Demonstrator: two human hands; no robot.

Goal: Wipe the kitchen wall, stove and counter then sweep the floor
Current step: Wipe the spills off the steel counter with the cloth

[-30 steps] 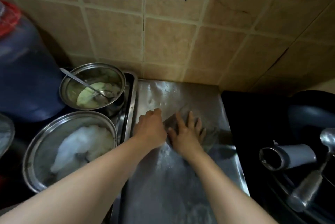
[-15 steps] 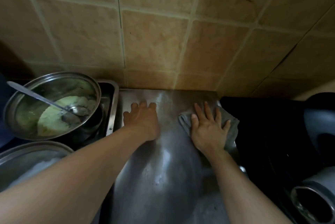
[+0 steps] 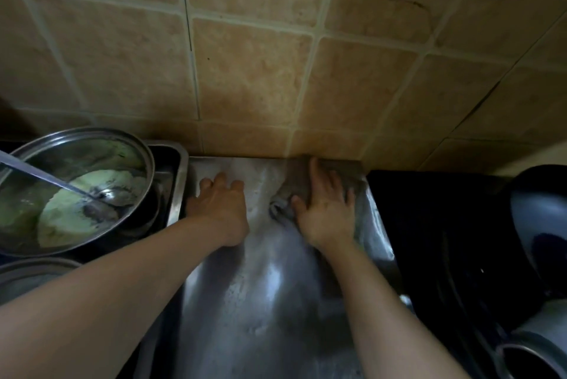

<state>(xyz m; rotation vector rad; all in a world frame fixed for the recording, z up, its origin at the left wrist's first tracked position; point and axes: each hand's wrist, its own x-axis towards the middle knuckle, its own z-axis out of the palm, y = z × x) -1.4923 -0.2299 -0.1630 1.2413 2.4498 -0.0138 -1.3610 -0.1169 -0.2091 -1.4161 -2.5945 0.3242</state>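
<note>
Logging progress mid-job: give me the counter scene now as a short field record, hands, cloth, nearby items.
surface: steel counter, wet sheen
right hand: fingers flat, pressing grey cloth at the back edge by the tiled wall
left hand: resting on the counter, holding nothing
left of counter: steel pot with a spoon in pale food
right of counter: black stove
</note>
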